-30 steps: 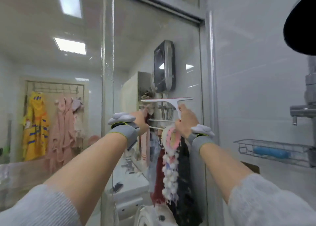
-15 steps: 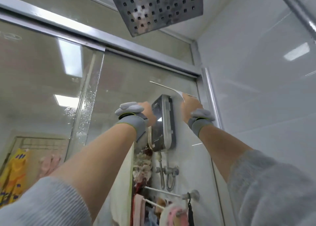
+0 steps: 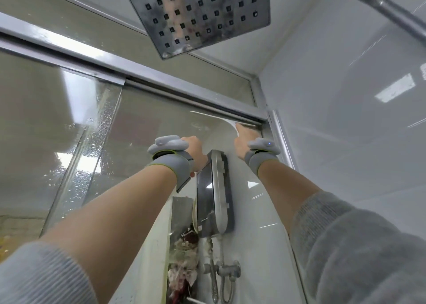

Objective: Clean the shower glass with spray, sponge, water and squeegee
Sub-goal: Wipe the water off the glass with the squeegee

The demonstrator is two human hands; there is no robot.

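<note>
The shower glass is filling the view, running up to the metal top rail, with the square shower head hanging above and the white wall closing in on the right. Over the last second the view has been tipping upward, and the squeegee has been climbing from the middle of the pane, level with the water heater seen through the glass, to the very top. Its white blade is now lying just under the rail, at the right end of the pane. That suggests the wiping stage is under way and a fresh downward pull is about to start from the top edge.

The right hand is gripping the squeegee handle, fingers wrapped round it. The left hand is raised beside it, close to the glass; its fingers are hidden behind the wrist, so whether it is curled or holding something cannot be told. Droplets are clinging to the pane edge on the left, so that strip looks as if it is waiting for the blade.
</note>
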